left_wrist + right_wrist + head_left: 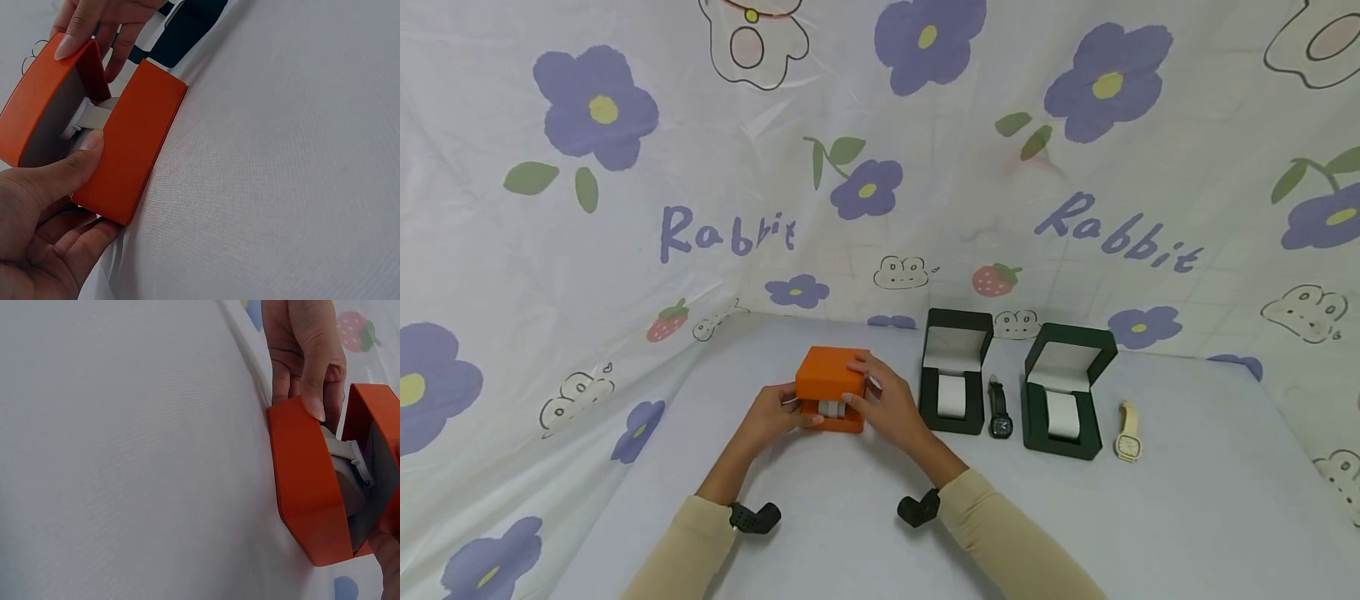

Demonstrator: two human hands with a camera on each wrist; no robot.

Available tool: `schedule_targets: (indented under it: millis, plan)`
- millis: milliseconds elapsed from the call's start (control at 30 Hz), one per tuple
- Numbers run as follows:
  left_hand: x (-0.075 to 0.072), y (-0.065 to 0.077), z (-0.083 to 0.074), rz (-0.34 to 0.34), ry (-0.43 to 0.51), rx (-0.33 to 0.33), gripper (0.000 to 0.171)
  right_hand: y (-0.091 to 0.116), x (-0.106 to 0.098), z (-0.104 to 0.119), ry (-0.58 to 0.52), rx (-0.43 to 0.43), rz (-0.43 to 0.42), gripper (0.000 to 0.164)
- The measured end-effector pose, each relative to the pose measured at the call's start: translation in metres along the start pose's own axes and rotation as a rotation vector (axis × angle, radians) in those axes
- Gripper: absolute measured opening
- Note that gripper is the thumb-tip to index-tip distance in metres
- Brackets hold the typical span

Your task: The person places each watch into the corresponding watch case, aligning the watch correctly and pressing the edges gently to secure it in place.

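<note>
An orange watch box (pixel 830 375) stands on the table with its hinged lid (pixel 37 103) tilted partly down over the base (pixel 134 137). Inside, a watch with a pale strap (pixel 95 117) sits round a light grey cushion (pixel 344 484). My left hand (pixel 772 412) grips the base at its left side, thumb over the front edge and fingers against the side. On the other side, my right hand (pixel 891 404) holds the lid between thumb and fingers. The watch face is hidden under the lid.
Right of the orange box stand a black open watch box (pixel 929 400) and a dark green open one (pixel 1037 429), each with a white cushion. A black watch (pixel 1000 417) lies between them. A gold watch (pixel 1127 437) lies farther right. Patterned cloth (pixel 850 242) hangs behind.
</note>
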State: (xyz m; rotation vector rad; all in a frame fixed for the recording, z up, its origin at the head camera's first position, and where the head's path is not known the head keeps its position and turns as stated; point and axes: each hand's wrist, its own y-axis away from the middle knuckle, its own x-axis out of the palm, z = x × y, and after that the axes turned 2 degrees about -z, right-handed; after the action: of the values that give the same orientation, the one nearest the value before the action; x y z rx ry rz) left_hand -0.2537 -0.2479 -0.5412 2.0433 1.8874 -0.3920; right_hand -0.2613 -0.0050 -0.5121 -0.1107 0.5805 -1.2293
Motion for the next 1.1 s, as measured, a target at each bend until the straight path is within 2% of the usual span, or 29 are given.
schedule_targets:
  millis: [700, 1100]
  plan:
    - [0.000, -0.001, 0.000, -0.006, 0.014, -0.014, 0.070, 0.009, 0.005, -0.004, -0.004, -0.039, -0.022, 0.051]
    - [0.001, -0.002, 0.002, 0.001, 0.051, -0.003, 0.075, 0.013, 0.007, -0.009, 0.021, -0.043, -0.013, 0.051]
